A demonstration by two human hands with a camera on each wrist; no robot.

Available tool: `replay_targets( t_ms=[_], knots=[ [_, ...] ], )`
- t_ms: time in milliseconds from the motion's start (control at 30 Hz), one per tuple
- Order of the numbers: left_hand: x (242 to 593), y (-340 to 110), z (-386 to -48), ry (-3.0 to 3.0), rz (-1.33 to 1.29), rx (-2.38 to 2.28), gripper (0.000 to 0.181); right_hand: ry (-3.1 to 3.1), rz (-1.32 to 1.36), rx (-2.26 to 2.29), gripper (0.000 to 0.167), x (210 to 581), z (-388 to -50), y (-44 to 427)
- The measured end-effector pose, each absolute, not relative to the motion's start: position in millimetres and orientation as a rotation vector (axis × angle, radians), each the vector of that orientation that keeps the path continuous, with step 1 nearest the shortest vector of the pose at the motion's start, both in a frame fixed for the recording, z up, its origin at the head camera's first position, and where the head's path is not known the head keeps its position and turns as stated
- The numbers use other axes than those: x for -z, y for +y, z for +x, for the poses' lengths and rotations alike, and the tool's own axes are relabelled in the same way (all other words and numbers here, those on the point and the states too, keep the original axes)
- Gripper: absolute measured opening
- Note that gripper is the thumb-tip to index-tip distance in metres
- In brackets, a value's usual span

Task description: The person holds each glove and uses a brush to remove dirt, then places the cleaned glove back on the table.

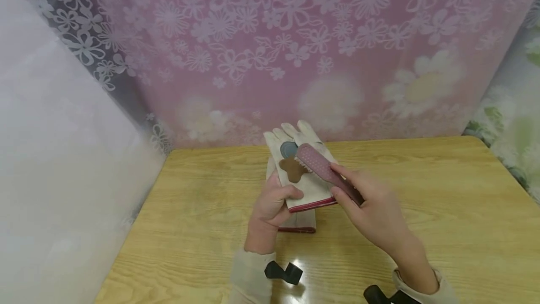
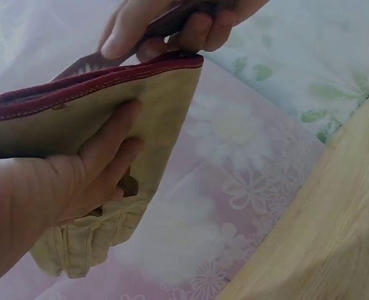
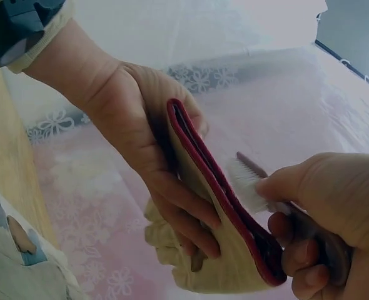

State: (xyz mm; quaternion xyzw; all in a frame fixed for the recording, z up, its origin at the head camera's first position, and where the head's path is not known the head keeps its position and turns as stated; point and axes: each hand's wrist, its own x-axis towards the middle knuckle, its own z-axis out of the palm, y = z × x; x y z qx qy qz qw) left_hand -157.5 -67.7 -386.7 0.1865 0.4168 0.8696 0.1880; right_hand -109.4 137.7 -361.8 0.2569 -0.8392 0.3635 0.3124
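Pale work glove [image 1: 314,187]: I have it held up above the tabletop [image 1: 447,201], its fingers pointing away toward the backdrop. Its face shows a round blue patch [image 1: 288,149] and a brown patch [image 1: 292,169] with rounded lobes; red trim [image 1: 310,205] edges the cuff, nearest me.

Left grip [image 1: 274,198]: holding the glove. Thumb laid across the front near the cuff, the other fingers behind; my left wrist view shows them spread along the back of the fabric.

Right grip [image 1: 375,205]: closed around the handle of a pink brush [image 1: 318,163], thumb on one side, fingers curled round the other. Brush head lies slantwise over the glove face, beside both patches, with white bristles [image 3: 246,186] toward the fabric. I cannot tell how firmly they press, if at all.

Below the held glove, a second glove [image 1: 304,219] lies on the tabletop, partly hidden, red-edged cuff showing.

Further out: pale sleeves [image 1: 251,269] with black devices [image 1: 284,272] at the wrists. Pink floral curtain [image 1: 261,83] behind the wood-grain tabletop, white sheeting [image 1: 63,154] to the left.
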Motion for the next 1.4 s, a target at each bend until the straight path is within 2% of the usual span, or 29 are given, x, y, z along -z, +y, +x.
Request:
replay_targets(
  t_ms=[167,467,833,967,1133,1400],
  knots=[
    [387.6,-64.8,-155.6,1.23,0.56,-2.43,0.108,-2.279,0.697,-0.886,0.053,365.1,-105.5,129.8],
    [388.9,-64.9,-156.1,1.245,0.588,-2.423,0.104,-2.242,0.758,-0.913,0.046,368.6,-110.4,125.5],
    [382.2,-70.5,-152.1,1.181,0.611,-2.451,0.094,-2.347,0.43,-0.796,0.039,368.0,-120.3,175.6],
    [381.0,-72.0,-151.5,1.182,0.624,-2.433,0.097,-2.333,0.351,-0.805,0.039,368.8,-121.0,188.8],
    [381.5,-72.9,-150.1,1.26,0.614,-2.347,0.099,-2.297,0.396,-0.854,0.039,365.3,-120.1,185.9],
    [383.3,-69.5,-150.9,1.272,0.672,-2.257,0.089,-2.247,0.505,-0.844,0.042,358.9,-114.7,166.6]
  ],
)
